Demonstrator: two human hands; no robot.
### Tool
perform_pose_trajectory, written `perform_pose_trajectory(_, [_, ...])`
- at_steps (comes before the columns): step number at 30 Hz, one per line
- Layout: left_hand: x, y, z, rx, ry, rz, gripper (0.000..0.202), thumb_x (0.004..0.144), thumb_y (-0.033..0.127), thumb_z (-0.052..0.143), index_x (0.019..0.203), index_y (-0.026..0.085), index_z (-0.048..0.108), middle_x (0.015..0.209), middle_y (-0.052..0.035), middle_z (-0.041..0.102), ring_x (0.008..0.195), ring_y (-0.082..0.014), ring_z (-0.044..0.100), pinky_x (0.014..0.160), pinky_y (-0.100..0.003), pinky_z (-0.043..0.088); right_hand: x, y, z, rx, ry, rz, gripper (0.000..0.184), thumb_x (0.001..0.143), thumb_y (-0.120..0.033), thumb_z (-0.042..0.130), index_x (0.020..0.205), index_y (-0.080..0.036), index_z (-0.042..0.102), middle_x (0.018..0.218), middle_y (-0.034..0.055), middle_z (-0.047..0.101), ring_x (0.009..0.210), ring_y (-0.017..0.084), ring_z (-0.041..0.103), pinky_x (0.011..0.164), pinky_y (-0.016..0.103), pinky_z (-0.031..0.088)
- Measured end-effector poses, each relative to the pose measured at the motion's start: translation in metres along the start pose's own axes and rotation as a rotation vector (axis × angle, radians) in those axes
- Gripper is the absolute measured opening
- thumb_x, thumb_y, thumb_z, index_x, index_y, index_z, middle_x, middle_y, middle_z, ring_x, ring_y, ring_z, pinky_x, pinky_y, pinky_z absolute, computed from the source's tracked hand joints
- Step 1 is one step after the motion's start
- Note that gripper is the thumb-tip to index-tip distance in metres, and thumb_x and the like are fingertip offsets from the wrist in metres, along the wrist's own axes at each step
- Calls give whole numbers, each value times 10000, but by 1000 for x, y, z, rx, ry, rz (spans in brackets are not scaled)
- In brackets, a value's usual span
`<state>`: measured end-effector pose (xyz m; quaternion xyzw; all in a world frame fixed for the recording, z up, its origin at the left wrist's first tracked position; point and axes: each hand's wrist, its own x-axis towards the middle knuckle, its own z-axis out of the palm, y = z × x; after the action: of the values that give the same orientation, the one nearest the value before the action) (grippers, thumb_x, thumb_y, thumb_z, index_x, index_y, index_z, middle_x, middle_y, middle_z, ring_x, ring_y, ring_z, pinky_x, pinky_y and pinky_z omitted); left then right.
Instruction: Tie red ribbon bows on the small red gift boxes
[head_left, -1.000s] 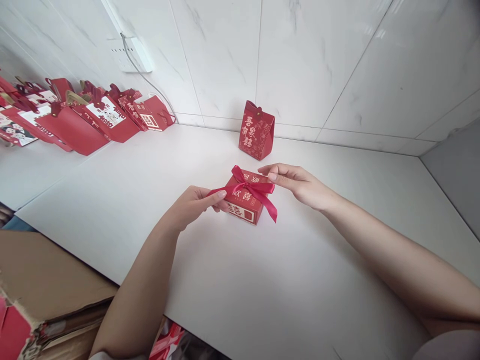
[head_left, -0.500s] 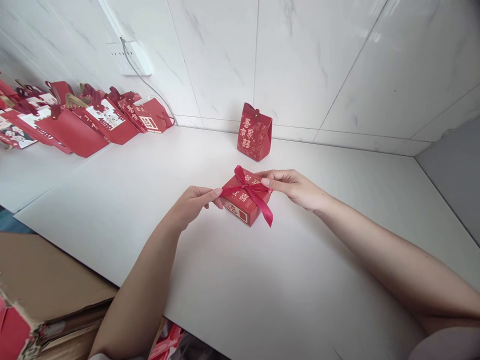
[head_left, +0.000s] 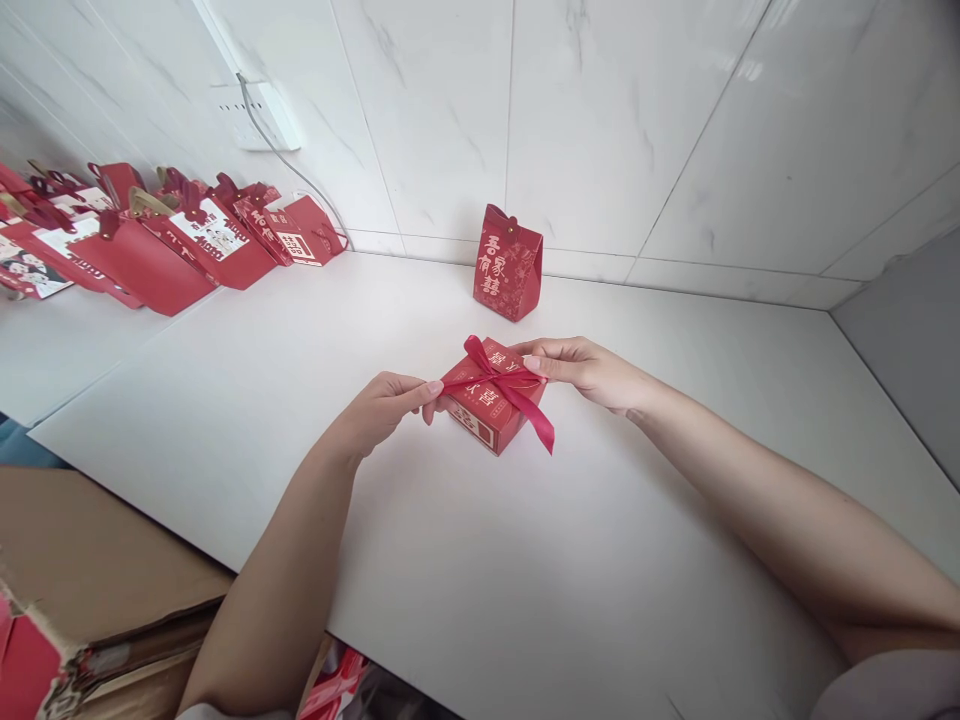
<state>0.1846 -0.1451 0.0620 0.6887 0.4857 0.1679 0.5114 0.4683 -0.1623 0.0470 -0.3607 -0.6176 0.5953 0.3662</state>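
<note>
A small red gift box with gold lettering sits on the white counter. A red ribbon is tied in a bow across its top, with one tail hanging off the right front corner. My left hand pinches the left loop of the ribbon at the box's left edge. My right hand pinches the right loop at the box's far right side. Both hands are closed on the ribbon.
A red gift bag stands upright against the marble wall behind the box. Several red gift bags lie in a row at the far left, under a wall socket with a cable. A cardboard carton sits below the counter's left edge.
The box has turned slightly and shifted a little left. Both hands have stayed pinched on the ribbon loops, the right hand moving in closer to the box.
</note>
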Motion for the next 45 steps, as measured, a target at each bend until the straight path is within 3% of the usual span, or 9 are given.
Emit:
perform_pose_trajectory(5, [0, -1, -2, 3, -37, -27, 453, 833, 562, 553, 577, 200, 643, 990, -47, 743, 1070, -283, 608, 1008, -419, 388, 2, 2, -2, -6, 1, -4, 323, 874, -481, 630, 1075, -249, 731, 1218, 44, 683, 1072, 269, 636, 972, 453, 460])
perform_pose_trajectory(9, [-4, 4, -4, -11, -244, -15, 413, 857, 539, 535, 690, 238, 763, 1090, -51, 735, 1136, -299, 597, 1078, -437, 347, 0, 3, -2, -27, 38, -52, 287, 884, -481, 618, 993, -250, 750, 1169, 34, 700, 1052, 250, 638, 966, 422, 459])
perform_pose_trajectory(15, [-8, 0, -15, 233, -582, -107, 331, 808, 512, 619, 716, 235, 777, 800, -68, 755, 818, -247, 676, 837, -353, 492, -1, 1, -3, 29, 173, -37, 409, 869, -600, 576, 873, -231, 752, 1117, 57, 711, 1086, 255, 615, 961, 402, 439])
perform_pose_trajectory(18, [-4, -8, -16, 308, -374, -58, 369, 782, 517, 652, 1031, 254, 717, 1038, -68, 721, 956, -248, 657, 838, -351, 500, 1, 4, -3, 74, 228, -74, 471, 862, -623, 564, 668, -207, 670, 1157, 54, 686, 1142, 263, 577, 930, 387, 448])
perform_pose_trajectory(21, [3, -14, -4, 292, -162, 121, 847, 694, 487, 756, 1437, 317, 385, 1495, -105, 411, 1344, -306, 425, 1048, -449, 410, 4, 9, -3, 113, 265, -96, 492, 877, -634, 526, 649, -206, 614, 1142, 49, 682, 1125, 253, 581, 926, 391, 441])
perform_pose_trajectory(25, [13, -18, 25, 222, -172, 327, 1269, 565, 432, 862, 1538, 318, 56, 1610, -113, 139, 1474, -326, 182, 1146, -473, 319, 5, 12, 0, 140, 245, -132, 507, 917, -628, 444, 667, -214, 596, 1144, 40, 671, 1114, 237, 583, 944, 388, 433])
perform_pose_trajectory(31, [23, -21, 48, 171, -114, 406, 1013, 616, 394, 838, 1448, 245, 280, 1478, -154, 395, 1344, -333, 425, 1058, -435, 429, 3, 12, 4, 45, 396, -220, 318, 940, -548, 465, 932, -266, 612, 1231, 13, 609, 1216, 218, 517, 1002, 392, 412])
perform_pose_trajectory(38, [30, -33, 30, 462, 460, 517, 843, 718, 284, 747, 1423, 238, 286, 1448, -130, 397, 1349, -303, 415, 1074, -424, 418, 18, 66, -5, -222, 740, -218, 300, 909, -512, 464, 1046, -248, 508, 1267, 82, 557, 1216, 252, 497, 1015, 471, 401])
perform_pose_trajectory(45, [39, -49, 18, 344, 462, 709, 842, 705, 251, 769, 1403, 252, 297, 1428, -141, 411, 1319, -296, 463, 1076, -459, 436, 16, 91, -3, -484, 564, -321, 540, 797, -246, 579, 1320, -258, 444, 1378, 96, 488, 1291, 302, 427, 1032, 540, 387])
